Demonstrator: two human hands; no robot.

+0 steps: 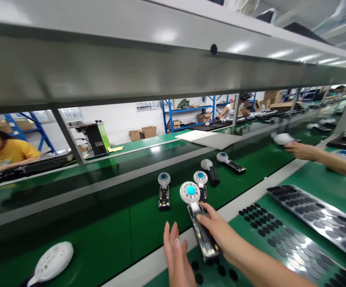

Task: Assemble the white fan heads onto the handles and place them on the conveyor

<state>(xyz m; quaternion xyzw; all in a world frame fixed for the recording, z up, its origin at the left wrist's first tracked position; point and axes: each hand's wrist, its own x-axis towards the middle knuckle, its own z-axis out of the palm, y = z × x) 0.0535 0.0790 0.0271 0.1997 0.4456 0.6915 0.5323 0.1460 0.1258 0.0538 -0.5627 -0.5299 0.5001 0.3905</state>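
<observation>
My right hand (217, 227) grips a handheld fan (190, 193) by its handle, thumb on top. The fan has a round white head with a blue-lit centre, and its black handle lies open with circuit parts showing. Beside the handle's lower end, my left hand (177, 255) is raised with its fingers stretched out and holds nothing. A second fan (200, 177) lies on the green belt just behind the held one, partly hidden by it. Left of that rests another open-handled fan (164, 191). Loose black discs (221, 270) lie on the bench below my hands.
More fans lie along the belt (113, 223), one white fan head (53, 261) at near left. Sheets of black round stickers (292, 243) cover the bench at right. A co-worker's hand (302, 150) holds a white fan. A metal shelf (161, 71) spans overhead.
</observation>
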